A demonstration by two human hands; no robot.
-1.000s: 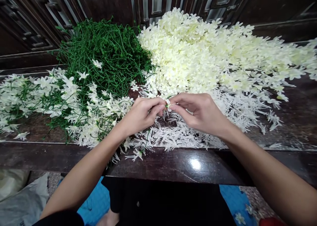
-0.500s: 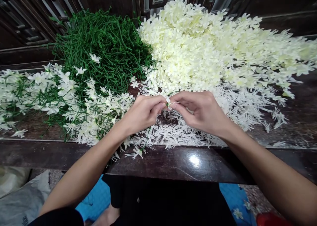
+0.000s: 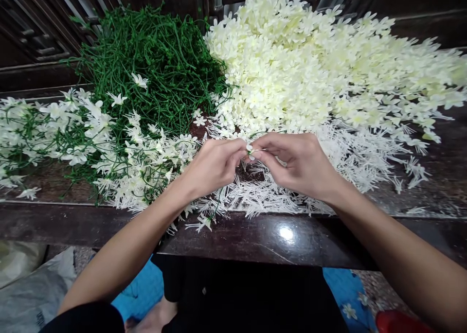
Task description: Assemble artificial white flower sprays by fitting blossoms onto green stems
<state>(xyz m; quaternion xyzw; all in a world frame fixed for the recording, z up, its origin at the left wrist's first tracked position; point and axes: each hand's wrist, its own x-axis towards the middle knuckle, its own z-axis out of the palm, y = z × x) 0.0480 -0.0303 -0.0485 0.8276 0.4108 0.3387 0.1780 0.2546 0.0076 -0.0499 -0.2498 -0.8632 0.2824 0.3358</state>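
Note:
A small white flower sits between the fingertips of both hands, above the front part of the dark wooden bench. My left hand pinches it from the left, with a bit of green at its base. From the right, my right hand pinches thin white strands at the flower. Beneath and right of the hands lie many white spiky pieces. Behind them rises a big heap of cream petals. A tangle of green stems is at back left, and flowers joined to green stems lie left of my left hand.
The polished bench edge runs across the front. Behind stands dark carved wood. Below are a blue sheet on the floor, a grey sack at lower left and a red object at lower right.
The view has shifted slightly, so the heaps sit a little higher. Both hands keep their pinch at the flower, which has turned slightly and shows a little farther right.

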